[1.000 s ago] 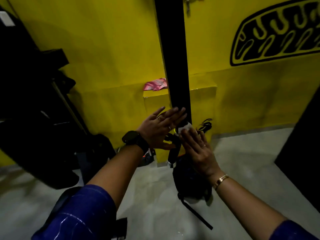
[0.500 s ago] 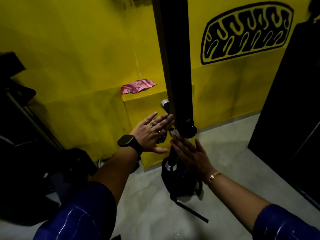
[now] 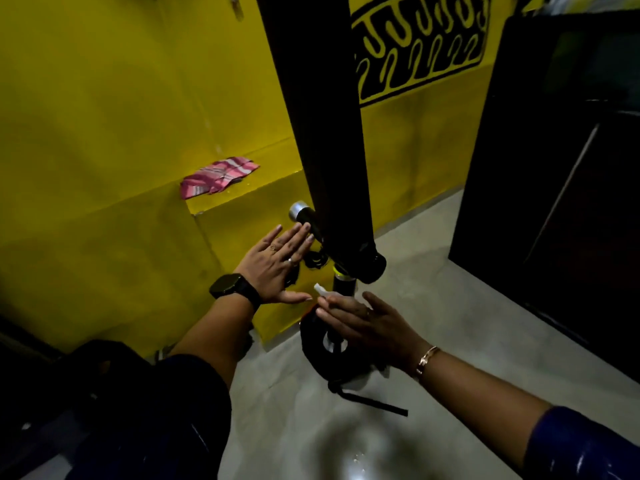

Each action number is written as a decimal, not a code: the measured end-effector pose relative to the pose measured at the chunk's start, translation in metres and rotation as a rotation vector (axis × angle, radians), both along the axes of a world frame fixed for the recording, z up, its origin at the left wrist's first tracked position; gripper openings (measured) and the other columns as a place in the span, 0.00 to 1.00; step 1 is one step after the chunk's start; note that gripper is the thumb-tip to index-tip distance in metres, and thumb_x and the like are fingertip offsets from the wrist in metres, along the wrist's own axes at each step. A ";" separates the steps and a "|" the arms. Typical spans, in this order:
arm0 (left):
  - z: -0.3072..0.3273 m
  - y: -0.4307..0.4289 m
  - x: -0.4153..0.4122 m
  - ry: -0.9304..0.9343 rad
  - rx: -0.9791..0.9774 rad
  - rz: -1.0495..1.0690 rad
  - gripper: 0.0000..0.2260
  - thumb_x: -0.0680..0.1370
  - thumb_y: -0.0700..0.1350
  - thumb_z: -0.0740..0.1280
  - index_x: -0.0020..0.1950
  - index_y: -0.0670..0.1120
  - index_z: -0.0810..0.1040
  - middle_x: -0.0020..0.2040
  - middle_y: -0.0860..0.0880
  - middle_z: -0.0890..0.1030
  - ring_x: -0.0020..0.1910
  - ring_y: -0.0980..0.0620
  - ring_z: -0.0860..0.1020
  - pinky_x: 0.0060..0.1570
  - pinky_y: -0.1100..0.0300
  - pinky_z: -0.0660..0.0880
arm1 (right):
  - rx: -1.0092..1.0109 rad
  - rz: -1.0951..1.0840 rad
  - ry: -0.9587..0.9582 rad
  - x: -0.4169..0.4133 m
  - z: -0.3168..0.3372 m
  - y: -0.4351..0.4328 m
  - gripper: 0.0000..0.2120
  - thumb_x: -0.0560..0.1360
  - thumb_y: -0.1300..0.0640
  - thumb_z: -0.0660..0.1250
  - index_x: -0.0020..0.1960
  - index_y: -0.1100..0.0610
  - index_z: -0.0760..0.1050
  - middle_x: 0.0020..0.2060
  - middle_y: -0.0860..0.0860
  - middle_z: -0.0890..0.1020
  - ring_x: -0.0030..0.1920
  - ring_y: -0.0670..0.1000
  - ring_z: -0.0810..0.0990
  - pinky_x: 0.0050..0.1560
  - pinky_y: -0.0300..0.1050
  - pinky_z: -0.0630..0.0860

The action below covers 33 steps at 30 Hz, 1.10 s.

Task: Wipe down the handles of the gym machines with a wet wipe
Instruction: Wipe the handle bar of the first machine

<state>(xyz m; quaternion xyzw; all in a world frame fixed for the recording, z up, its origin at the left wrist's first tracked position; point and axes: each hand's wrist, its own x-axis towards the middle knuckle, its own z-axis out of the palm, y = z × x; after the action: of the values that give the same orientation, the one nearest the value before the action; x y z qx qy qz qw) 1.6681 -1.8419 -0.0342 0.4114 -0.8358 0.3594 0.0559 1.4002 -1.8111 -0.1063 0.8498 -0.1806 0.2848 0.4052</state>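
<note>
Yellow wall (image 3: pixel 121 98) with black mural (image 3: pixel 415 53), grey concrete floor (image 3: pixel 450 306), dark cabinet (image 3: pixel 561 168), dim light.

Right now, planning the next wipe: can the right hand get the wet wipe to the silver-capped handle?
Probably yes: the right hand holds the wet wipe near the silver-capped handle, though the left hand, fingertips at it, may need shifting.

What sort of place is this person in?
Most likely a gym: a black machine upright with a silver-capped handle stands in front of a yellow wall bearing a black mural, on a concrete floor. The right hand holds a white wipe.
</note>
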 end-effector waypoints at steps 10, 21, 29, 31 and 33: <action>-0.006 -0.033 0.012 0.060 -0.055 -0.260 0.40 0.78 0.70 0.43 0.80 0.44 0.40 0.80 0.46 0.38 0.79 0.50 0.42 0.77 0.52 0.42 | 0.145 -0.149 -0.019 0.013 0.015 0.031 0.20 0.81 0.65 0.49 0.69 0.57 0.69 0.67 0.53 0.75 0.71 0.51 0.67 0.76 0.55 0.47; 0.015 -0.066 0.048 0.223 -0.051 -0.312 0.36 0.80 0.65 0.41 0.79 0.43 0.39 0.80 0.46 0.38 0.79 0.50 0.42 0.76 0.52 0.42 | 1.186 -0.191 -1.682 0.138 0.063 0.071 0.12 0.80 0.62 0.61 0.57 0.48 0.76 0.58 0.51 0.80 0.57 0.49 0.79 0.60 0.49 0.76; 0.027 -0.074 0.031 0.369 0.098 -0.348 0.33 0.81 0.65 0.41 0.78 0.44 0.57 0.77 0.43 0.63 0.77 0.50 0.56 0.76 0.49 0.41 | 1.906 0.526 -2.027 0.150 0.116 0.081 0.24 0.73 0.78 0.62 0.65 0.62 0.70 0.58 0.62 0.76 0.49 0.58 0.82 0.47 0.47 0.82; 0.022 -0.079 0.026 0.505 0.121 -0.424 0.32 0.81 0.65 0.41 0.77 0.47 0.59 0.75 0.45 0.66 0.77 0.51 0.55 0.75 0.49 0.41 | 1.834 0.362 -1.902 0.150 0.123 0.080 0.22 0.72 0.77 0.65 0.62 0.61 0.72 0.53 0.61 0.78 0.49 0.58 0.81 0.50 0.53 0.81; 0.020 -0.083 0.019 0.735 0.273 -0.478 0.33 0.80 0.67 0.41 0.73 0.48 0.68 0.73 0.45 0.70 0.77 0.49 0.56 0.75 0.49 0.45 | 1.701 0.171 -1.761 0.149 0.126 0.074 0.14 0.72 0.74 0.67 0.53 0.60 0.75 0.46 0.60 0.80 0.46 0.58 0.80 0.54 0.62 0.78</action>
<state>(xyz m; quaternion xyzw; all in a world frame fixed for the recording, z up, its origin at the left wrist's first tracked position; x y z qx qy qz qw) 1.6869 -1.9252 -0.0140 0.3108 -0.8716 0.0534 0.3754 1.5491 -1.7376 0.0193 0.3701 -0.4645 0.5787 -0.5589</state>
